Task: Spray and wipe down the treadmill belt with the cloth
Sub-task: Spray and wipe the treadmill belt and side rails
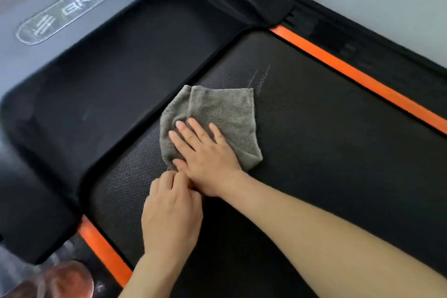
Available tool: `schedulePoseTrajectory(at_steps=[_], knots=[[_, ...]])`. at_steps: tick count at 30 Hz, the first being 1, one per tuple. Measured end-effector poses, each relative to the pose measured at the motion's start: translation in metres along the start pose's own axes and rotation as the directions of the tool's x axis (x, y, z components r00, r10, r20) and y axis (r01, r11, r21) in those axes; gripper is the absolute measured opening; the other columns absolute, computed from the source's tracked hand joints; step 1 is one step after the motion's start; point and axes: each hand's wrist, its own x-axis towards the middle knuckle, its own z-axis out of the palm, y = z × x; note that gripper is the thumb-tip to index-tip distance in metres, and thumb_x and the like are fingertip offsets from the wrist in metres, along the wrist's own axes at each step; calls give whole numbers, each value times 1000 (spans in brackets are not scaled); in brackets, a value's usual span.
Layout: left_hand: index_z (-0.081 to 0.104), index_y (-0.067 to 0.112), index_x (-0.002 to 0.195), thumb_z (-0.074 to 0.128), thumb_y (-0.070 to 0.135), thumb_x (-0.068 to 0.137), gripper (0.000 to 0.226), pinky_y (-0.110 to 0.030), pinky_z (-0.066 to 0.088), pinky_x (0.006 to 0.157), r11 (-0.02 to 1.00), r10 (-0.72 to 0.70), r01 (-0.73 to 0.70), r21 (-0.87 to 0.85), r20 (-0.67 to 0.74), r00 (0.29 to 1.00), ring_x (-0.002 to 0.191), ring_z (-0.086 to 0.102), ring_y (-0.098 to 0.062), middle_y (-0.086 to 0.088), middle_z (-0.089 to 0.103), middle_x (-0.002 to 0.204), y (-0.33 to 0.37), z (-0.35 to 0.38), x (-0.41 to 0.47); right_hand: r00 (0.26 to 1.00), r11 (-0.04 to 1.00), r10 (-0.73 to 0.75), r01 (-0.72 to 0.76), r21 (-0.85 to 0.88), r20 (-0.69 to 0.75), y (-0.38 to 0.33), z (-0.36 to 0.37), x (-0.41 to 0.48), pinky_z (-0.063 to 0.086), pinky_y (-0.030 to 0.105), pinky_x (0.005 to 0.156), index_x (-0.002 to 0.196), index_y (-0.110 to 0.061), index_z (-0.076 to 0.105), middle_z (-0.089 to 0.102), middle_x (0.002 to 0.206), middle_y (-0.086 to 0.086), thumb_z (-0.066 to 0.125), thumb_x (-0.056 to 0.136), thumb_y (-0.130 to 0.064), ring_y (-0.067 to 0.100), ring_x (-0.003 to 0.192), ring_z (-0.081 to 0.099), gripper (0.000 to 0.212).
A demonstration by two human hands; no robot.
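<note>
A grey folded cloth (222,113) lies on the black textured treadmill belt (326,152), close to the belt's front end. My right hand (205,152) rests flat on the cloth's near part with its fingers straight and spread. My left hand (170,210) sits just behind it at the cloth's near corner, fingers curled, seemingly pinching the cloth's edge; the contact is partly hidden by the right hand. A faint wet streak (261,77) shows on the belt beyond the cloth. No spray bottle is in view.
Orange side strips (350,72) run along both sides of the belt. The black motor cover (121,75) lies ahead, with a grey panel bearing a logo (72,7) beyond. A brown rounded object (65,280) sits at the lower left.
</note>
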Motion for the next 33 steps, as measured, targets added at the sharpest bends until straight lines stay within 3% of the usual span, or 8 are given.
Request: schedulePoseTrajectory(at_steps=[3, 8, 12, 17, 20, 22, 28, 33], knots=[[65, 10, 107, 45, 22, 81, 35, -44, 53, 65, 997, 73, -75, 19, 60, 996, 92, 59, -33, -8, 62, 106, 15, 1, 14, 992, 996, -66, 59, -70, -108, 44, -15, 18, 7, 44, 120, 157, -31, 21, 14, 166, -5, 19, 99, -54, 19, 153, 10, 63], [46, 19, 145, 43, 23, 94, 51, -42, 44, 105, 952, 303, -291, -95, 166, 938, 142, 35, -26, -6, 38, 154, 60, 6, 60, 795, 809, 585, -586, 48, -161, 195, -52, 4, 10, 47, 121, 159, -26, 14, 8, 167, -3, 21, 102, -56, 22, 153, 6, 64], [48, 19, 144, 47, 17, 93, 51, -40, 40, 111, 930, 343, -319, -182, 116, 932, 143, 32, -24, -5, 37, 155, 61, -5, 64, 649, 673, 739, -725, 148, -180, 186, -47, 15, 10, 53, 121, 159, -20, 13, 8, 167, 1, 25, 103, -49, 27, 153, 6, 64], [57, 11, 133, 48, 12, 86, 48, -35, 38, 106, 958, 181, -191, -212, -64, 981, 130, 44, -27, -9, 50, 143, 30, -7, 68, 970, 971, 210, -222, -92, -126, 54, -24, 47, 7, 54, 119, 160, -26, 8, -1, 168, -1, 2, 96, -47, 29, 153, -1, 67], [53, 12, 139, 54, 4, 88, 51, -35, 34, 107, 968, 92, -93, -233, -17, 996, 133, 41, -27, -7, 46, 148, 16, -8, 68, 1000, 995, -18, 16, -100, -16, 40, -22, 48, -1, 48, 121, 158, -34, 0, -9, 167, -6, 21, 103, -49, 23, 153, -8, 61], [53, 12, 139, 56, 5, 88, 51, -37, 34, 110, 973, 113, -107, -206, 17, 993, 135, 41, -28, -9, 46, 149, 27, -5, 64, 987, 991, 111, -119, -60, -117, 93, -29, 31, 3, 45, 121, 158, -39, 8, 1, 167, -8, 25, 102, -55, 23, 153, 1, 60], [56, 17, 138, 54, 13, 94, 44, -31, 35, 106, 950, 238, -214, -226, 84, 968, 140, 36, -22, -4, 42, 152, 69, 4, 51, 635, 647, 761, -754, 108, -131, 235, -23, -128, 11, 49, 122, 158, -35, 7, 4, 167, -4, 15, 99, -60, 25, 152, 8, 64], [57, 16, 135, 50, 17, 92, 43, -36, 42, 106, 914, 371, -343, -217, 105, 923, 138, 40, -26, -9, 45, 149, 87, 20, 40, 276, 295, 955, -920, 258, -106, 218, -11, -155, 12, 55, 119, 159, -25, 13, 16, 165, 6, 21, 102, -53, 35, 150, 12, 65]])
